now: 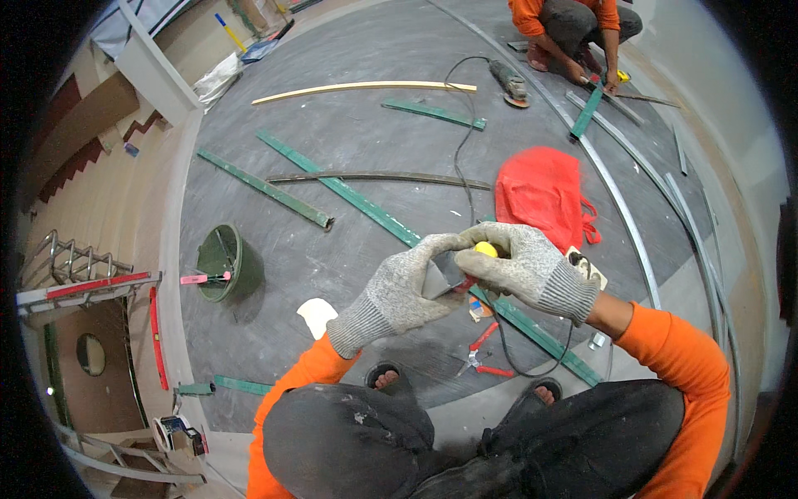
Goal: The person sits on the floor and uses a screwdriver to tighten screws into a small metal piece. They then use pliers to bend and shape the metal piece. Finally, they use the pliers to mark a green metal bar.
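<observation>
A: Identify the item nearest the camera.
B: The dark-trousered knees (349,432), at the lower centre of the frame, between the orange sleeves (677,358).
A: State the position of both gloved hands.
B: They meet at frame centre. The left hand (403,279) has its fingers closed around a grey flat-sided piece (445,274). The right hand (536,264) has its fingers curled about a yellow rounded part (485,249), just beside that piece. Whether the two form one unit cannot be told.
A: List the surrounding items.
B: On the dark grey floor (366,50): red-handled pliers (474,362) below the hands; a red bag (539,195) right of centre; a green bucket (248,274) at left; a corded grinder (505,81) at upper right.
A: Other personnel?
B: One co-worker (569,25), upper right, hands at a green bar (587,115).
</observation>
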Demonstrator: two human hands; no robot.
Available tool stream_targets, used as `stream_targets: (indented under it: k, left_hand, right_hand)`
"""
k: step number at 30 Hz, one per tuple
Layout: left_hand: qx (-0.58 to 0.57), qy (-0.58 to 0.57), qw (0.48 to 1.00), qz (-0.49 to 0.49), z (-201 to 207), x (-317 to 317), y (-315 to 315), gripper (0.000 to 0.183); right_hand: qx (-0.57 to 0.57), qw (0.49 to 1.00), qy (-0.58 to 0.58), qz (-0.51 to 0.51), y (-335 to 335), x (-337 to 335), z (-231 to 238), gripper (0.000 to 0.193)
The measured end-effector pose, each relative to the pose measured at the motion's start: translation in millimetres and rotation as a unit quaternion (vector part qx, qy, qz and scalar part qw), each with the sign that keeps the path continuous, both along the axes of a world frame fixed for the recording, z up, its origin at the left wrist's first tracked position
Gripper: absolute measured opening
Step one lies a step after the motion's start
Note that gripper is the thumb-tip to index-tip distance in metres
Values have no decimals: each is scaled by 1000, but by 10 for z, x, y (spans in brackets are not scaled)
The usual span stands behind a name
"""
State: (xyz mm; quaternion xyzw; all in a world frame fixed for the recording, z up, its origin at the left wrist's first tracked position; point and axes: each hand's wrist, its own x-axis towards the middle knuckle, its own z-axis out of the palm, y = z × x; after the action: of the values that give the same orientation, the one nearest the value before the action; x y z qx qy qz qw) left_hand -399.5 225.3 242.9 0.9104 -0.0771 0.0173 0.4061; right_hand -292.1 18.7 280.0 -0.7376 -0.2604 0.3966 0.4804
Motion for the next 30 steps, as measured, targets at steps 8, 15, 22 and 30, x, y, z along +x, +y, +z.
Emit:
stream_targets:
  k: [8,15,22,30]
  left_hand:
    - [-555,11,825,105,-363,-30,393,57]
    - [-774,-7,632,29,-467,-11,537,58]
    - [-725,-3,686,67,-448,20,240,67]
    - [-687,-32,723,58,-412,-62,182,79]
  right_hand:
    - [3,992,-21,-126,-305,153,-96,30]
    - [136,957,191,-171,-579,227,-332,46]
    - [98,978,160,89,-449,-18,-211,46]
    - [-85,992,-42,82,-250,-226,479,36]
